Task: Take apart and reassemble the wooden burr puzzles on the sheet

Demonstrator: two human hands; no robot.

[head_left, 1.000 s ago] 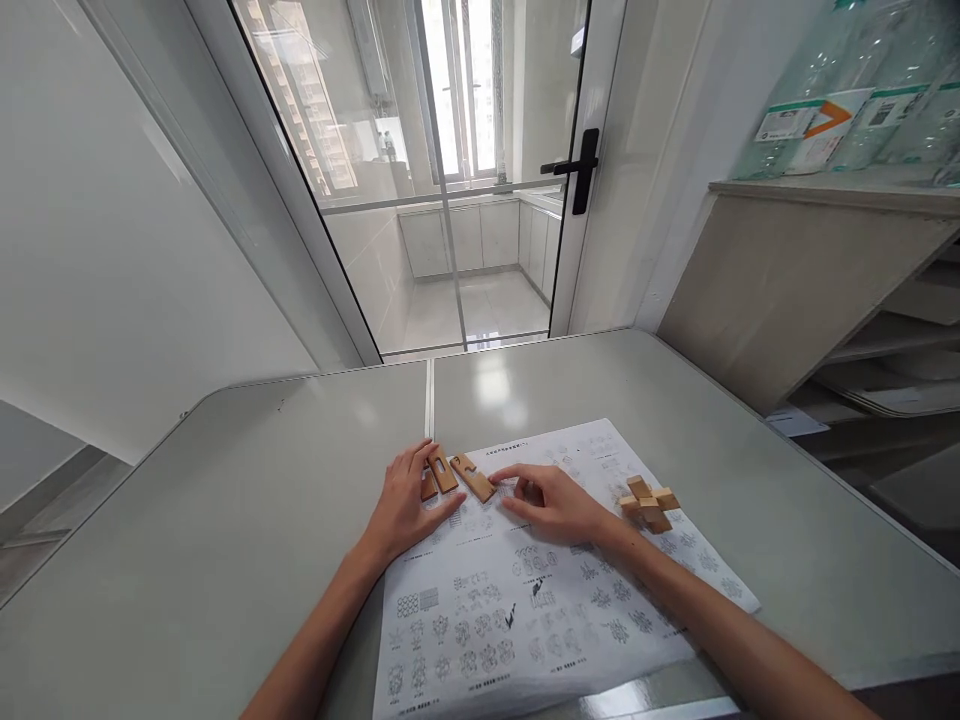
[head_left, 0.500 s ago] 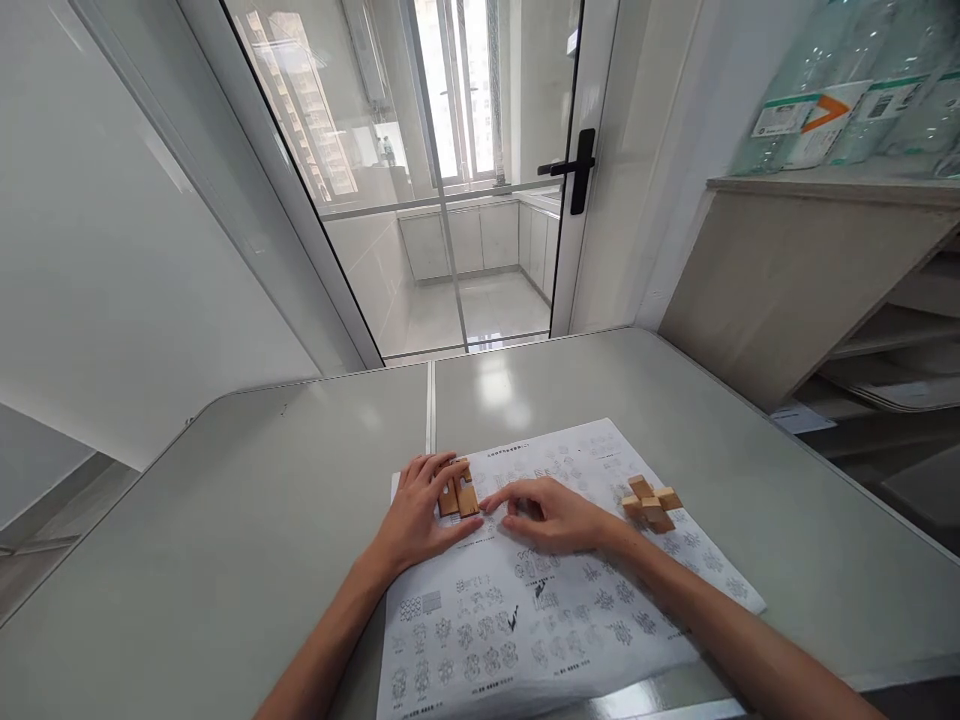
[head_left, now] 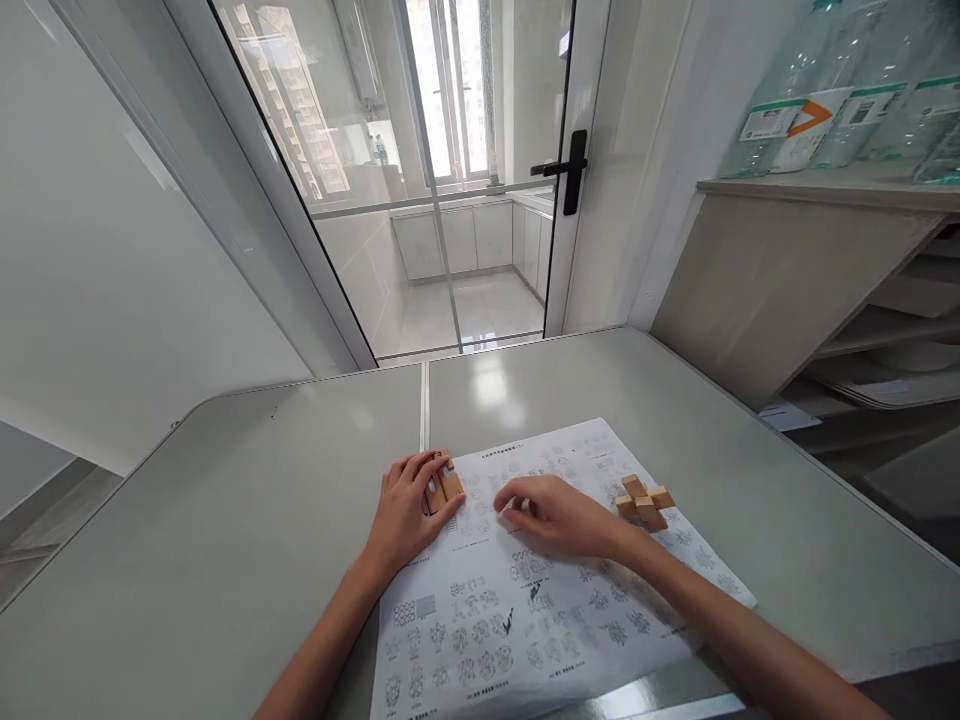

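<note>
Blocks (head_left: 453, 484), flat brown wood with cutouts, lay side by side at 10 o'clock on the thin printed sheet (head_left: 555, 600). Left hand (head_left: 403, 512) had fingers draped over them, thumb at near edge; couldn't tell if gripping. Right hand (head_left: 551, 513): fingers curled, narrow gap to thumb, near sheet's middle. Angular cross-shaped wooden puzzle (head_left: 646, 508) sat at 2 o'clock.
</note>
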